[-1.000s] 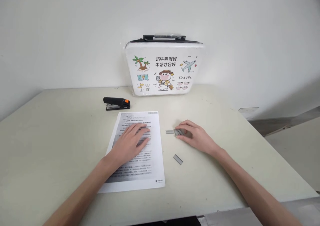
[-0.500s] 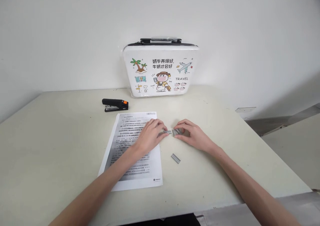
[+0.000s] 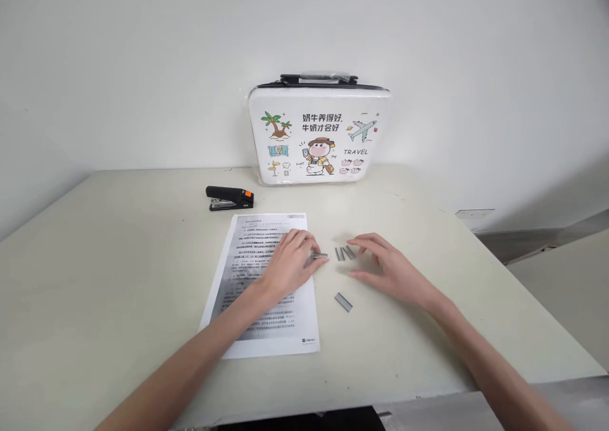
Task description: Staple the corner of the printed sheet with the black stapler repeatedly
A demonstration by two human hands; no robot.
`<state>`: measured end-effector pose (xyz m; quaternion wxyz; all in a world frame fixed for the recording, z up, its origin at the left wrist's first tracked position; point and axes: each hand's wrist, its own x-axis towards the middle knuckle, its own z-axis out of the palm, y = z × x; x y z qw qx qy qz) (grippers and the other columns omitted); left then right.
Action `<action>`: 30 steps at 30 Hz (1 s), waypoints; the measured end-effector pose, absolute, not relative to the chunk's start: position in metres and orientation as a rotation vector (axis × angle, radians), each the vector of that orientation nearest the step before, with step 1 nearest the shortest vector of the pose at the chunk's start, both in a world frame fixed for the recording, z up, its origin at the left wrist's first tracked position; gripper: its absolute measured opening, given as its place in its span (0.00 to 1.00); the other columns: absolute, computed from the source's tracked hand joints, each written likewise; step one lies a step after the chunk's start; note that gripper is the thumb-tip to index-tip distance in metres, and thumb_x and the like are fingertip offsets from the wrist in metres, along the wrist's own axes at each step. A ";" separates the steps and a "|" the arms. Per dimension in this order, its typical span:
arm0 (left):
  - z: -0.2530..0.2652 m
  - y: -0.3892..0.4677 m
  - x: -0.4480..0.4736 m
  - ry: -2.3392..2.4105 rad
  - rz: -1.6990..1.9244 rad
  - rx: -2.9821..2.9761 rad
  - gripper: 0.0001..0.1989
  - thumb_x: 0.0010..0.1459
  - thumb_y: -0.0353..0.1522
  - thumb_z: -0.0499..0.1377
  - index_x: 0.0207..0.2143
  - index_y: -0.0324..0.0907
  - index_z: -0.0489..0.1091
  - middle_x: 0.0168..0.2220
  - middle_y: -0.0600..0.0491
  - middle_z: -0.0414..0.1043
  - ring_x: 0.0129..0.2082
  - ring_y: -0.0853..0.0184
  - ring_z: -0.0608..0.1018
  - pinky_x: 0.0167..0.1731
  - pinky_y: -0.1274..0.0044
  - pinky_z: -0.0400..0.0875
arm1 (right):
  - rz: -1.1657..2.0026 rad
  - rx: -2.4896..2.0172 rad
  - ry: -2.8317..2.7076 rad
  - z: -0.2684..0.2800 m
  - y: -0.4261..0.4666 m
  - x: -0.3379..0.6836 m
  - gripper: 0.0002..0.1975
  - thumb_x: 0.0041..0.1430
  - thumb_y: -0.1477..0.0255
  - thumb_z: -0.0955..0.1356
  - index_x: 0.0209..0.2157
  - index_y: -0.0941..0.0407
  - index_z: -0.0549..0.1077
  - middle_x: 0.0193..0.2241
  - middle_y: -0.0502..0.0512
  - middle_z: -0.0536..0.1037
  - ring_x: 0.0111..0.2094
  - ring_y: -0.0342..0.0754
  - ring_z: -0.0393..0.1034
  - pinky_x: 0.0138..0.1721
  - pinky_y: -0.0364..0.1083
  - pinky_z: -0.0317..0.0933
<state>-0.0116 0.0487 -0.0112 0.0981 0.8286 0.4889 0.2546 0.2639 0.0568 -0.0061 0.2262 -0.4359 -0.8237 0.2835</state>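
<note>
My left hand (image 3: 295, 258) rests over the right side of a printed sheet (image 3: 266, 348), its thumb and fingers pinching a small grey strip of staples (image 3: 320, 255). To the right, my right hand (image 3: 383, 267) is open, thumb and fingers apart. Just off its fingertips, several short strips of staples (image 3: 340, 254) lie close together on the table. A longer staple strip (image 3: 343, 302) lies by itself nearer to me, below the gap between my hands.
A black stapler (image 3: 230, 198) with an orange patch lies beyond the sheet's far left corner. Against the wall stands a white case (image 3: 290, 142) with cartoon prints and a black handle. The pale table's (image 3: 143, 247) right edge slants away past my right arm.
My right hand has let go of the short staple strips, opened and drawn back to the right. My left hand keeps its pinch. The whole view has shifted slightly.
</note>
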 end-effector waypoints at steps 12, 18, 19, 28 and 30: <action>-0.015 0.024 -0.086 1.557 0.515 2.445 0.24 0.73 0.45 0.54 0.65 0.44 0.65 0.72 0.45 0.61 0.75 0.53 0.57 0.72 0.55 0.55 | 0.623 -1.347 -2.304 -0.033 0.024 0.253 0.42 0.70 0.50 0.67 0.76 0.39 0.45 0.78 0.56 0.44 0.77 0.64 0.40 0.71 0.70 0.53; -0.017 0.005 -0.085 1.579 0.568 2.448 0.23 0.74 0.44 0.54 0.65 0.45 0.66 0.72 0.47 0.62 0.74 0.53 0.59 0.71 0.55 0.57 | 0.758 -1.266 -2.202 -0.031 0.026 0.224 0.40 0.70 0.50 0.66 0.76 0.42 0.48 0.77 0.58 0.49 0.77 0.61 0.43 0.72 0.68 0.54; -0.017 0.004 -0.085 1.580 0.571 2.451 0.23 0.74 0.43 0.54 0.65 0.45 0.66 0.72 0.47 0.62 0.74 0.54 0.59 0.71 0.56 0.57 | 0.754 -1.268 -2.193 -0.032 0.023 0.217 0.42 0.69 0.49 0.67 0.76 0.42 0.48 0.77 0.58 0.48 0.77 0.61 0.41 0.72 0.68 0.53; -0.018 -0.002 -0.089 1.570 0.576 2.472 0.22 0.74 0.42 0.53 0.65 0.44 0.67 0.71 0.47 0.63 0.74 0.54 0.59 0.72 0.56 0.57 | 0.545 -1.252 -2.262 -0.046 0.035 0.179 0.29 0.73 0.53 0.64 0.69 0.50 0.65 0.73 0.63 0.60 0.77 0.61 0.45 0.71 0.65 0.57; -0.018 -0.003 -0.088 1.572 0.578 2.471 0.21 0.74 0.42 0.53 0.64 0.45 0.68 0.71 0.48 0.63 0.74 0.54 0.59 0.72 0.55 0.57 | 0.509 -1.223 -2.257 -0.049 0.046 0.176 0.25 0.75 0.56 0.62 0.66 0.51 0.67 0.71 0.64 0.63 0.76 0.62 0.47 0.70 0.65 0.59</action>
